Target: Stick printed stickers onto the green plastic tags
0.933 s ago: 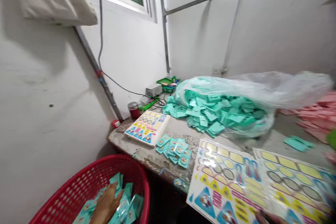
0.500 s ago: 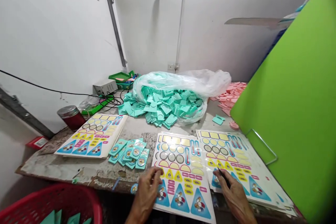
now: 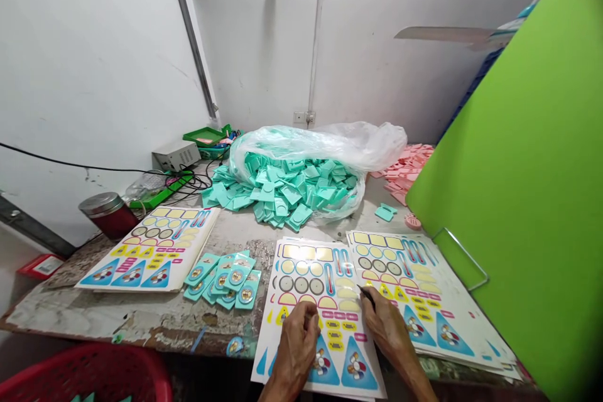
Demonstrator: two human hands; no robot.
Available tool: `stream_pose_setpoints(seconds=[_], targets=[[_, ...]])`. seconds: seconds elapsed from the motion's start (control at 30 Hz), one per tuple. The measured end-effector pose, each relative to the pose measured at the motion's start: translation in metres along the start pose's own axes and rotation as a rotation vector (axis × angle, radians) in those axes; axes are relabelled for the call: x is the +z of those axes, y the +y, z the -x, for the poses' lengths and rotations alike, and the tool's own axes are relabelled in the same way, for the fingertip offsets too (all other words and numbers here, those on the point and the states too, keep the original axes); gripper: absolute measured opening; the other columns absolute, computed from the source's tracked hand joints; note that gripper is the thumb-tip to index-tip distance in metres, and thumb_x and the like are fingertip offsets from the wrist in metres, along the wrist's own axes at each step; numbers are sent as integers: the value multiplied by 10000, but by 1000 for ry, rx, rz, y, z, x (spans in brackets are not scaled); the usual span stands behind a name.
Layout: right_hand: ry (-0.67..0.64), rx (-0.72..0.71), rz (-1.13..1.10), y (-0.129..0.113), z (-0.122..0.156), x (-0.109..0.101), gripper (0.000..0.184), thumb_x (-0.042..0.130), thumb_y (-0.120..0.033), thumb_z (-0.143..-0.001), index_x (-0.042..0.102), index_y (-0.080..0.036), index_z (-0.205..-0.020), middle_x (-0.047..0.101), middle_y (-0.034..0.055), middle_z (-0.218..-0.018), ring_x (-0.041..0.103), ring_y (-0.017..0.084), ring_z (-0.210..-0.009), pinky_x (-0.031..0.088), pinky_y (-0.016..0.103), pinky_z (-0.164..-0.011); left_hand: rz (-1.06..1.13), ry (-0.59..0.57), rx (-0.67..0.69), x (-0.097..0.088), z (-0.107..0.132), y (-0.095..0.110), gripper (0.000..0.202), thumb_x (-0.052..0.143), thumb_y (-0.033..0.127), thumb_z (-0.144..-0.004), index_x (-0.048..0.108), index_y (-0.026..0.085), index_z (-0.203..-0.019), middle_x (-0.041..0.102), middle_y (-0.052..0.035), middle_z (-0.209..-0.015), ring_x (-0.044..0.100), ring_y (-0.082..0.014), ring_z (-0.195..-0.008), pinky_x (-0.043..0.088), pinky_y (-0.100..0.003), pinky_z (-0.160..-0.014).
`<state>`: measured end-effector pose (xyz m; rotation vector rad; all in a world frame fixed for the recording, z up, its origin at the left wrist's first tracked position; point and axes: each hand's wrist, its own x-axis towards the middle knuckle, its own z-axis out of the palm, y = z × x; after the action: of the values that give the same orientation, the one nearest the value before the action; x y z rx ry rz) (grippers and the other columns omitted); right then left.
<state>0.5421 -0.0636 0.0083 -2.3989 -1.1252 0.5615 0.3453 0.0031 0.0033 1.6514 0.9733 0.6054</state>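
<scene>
My left hand [image 3: 296, 345] rests on the lower part of a sticker sheet [image 3: 311, 276] printed with circles, rectangles and triangles, its fingers curled down on the paper. My right hand [image 3: 389, 330] lies on the same sheet's right edge and pinches a thin dark tool [image 3: 366, 295] whose tip touches the sheet. A second stack of sticker sheets [image 3: 414, 289] lies to the right. A small pile of teal tags with stickers [image 3: 223, 276] sits left of the sheet.
A plastic bag of teal tags [image 3: 301, 179] fills the table's middle back, with pink tags [image 3: 407, 166] behind it. Another sticker sheet [image 3: 151, 251] and a red tin [image 3: 106, 213] lie at left. A green board [image 3: 522, 182] leans at right. A red basket [image 3: 89, 380] stands below.
The view swung from the red basket up to the table. My left hand left the basket and came onto the sheet; both hands have since slid further up it.
</scene>
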Motion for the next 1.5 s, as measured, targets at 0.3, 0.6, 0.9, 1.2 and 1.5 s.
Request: stream_pose_setpoints(seconds=[0.3, 0.6, 0.9, 1.2, 1.5], targets=[[-20, 71, 50, -6, 3, 0, 296, 355, -455, -869, 532, -242, -972, 693, 63, -1002, 636, 255, -965, 400, 318, -758, 98, -14, -110, -11, -10, 7, 213, 415, 339, -873, 562, 194, -822, 582, -1, -645, 554, -133, -558, 401, -213, -491], [83, 48, 0, -10, 10, 0, 219, 439, -436, -845, 537, -246, -891, 696, 42, -895, 644, 225, -864, 374, 281, -680, 53, 5, -72, -9, -11, 4, 243, 425, 382, -883, 571, 196, -827, 581, 1, -651, 573, -144, -576, 431, -227, -533], [109, -57, -247, 1, 9, 1, 332, 413, -525, -847, 547, -234, -758, 701, 38, -791, 640, 206, -735, 419, 275, -641, 12, 20, -20, -4, -9, 4, 255, 403, 376, -901, 563, 198, -812, 573, -5, -694, 598, -160, -625, 440, -244, -574], [165, -41, -275, 3, 13, 7, 321, 456, -529, -834, 577, -232, -840, 714, 57, -864, 664, 228, -800, 447, 289, -672, 15, 29, -12, -5, -7, 3, 245, 414, 356, -902, 568, 191, -807, 586, -8, -646, 580, -156, -597, 436, -246, -573], [146, 15, -90, 3, 15, 9, 297, 438, -495, -819, 594, -246, -862, 721, 43, -831, 676, 235, -801, 439, 290, -655, 46, 52, -11, -4, -1, -3, 267, 392, 348, -909, 577, 178, -819, 628, -39, -707, 634, -177, -653, 481, -271, -604]])
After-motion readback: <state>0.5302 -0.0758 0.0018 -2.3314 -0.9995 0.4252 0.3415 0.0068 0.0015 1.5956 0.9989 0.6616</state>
